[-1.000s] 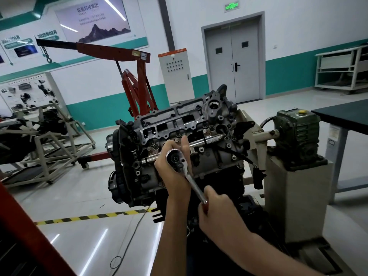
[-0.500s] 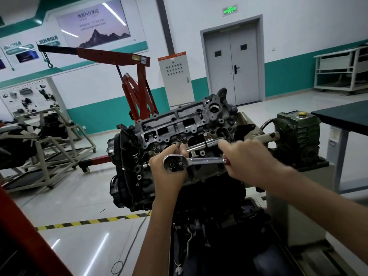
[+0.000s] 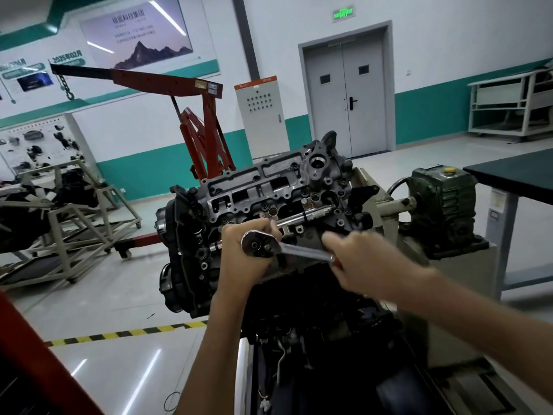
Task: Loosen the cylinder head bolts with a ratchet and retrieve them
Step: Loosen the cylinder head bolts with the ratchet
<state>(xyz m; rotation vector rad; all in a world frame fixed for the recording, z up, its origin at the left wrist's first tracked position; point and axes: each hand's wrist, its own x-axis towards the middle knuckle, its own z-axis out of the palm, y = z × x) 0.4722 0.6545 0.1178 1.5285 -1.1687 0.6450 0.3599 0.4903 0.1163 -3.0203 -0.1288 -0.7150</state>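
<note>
A grey cylinder head (image 3: 269, 187) sits tilted on an engine stand, its top face toward me, several dark bolts along its edges. A chrome ratchet (image 3: 287, 248) lies against the head's near side, handle pointing right and slightly down. My left hand (image 3: 245, 259) wraps around the ratchet's round head from behind and holds it against the engine. My right hand (image 3: 368, 262) grips the handle's end, motion-blurred. The socket and bolt under the ratchet head are hidden. A second chrome tool (image 3: 308, 215) lies on the head just above.
A green gearbox (image 3: 443, 205) of the stand sits to the right on a grey pedestal. A dark table (image 3: 517, 172) stands at the right edge. A red engine crane (image 3: 203, 136) stands behind the engine; another engine on a frame (image 3: 59, 211) is at left.
My right hand swung the ratchet handle up from low right to level, then back down a little. My left hand stayed on the ratchet head.
</note>
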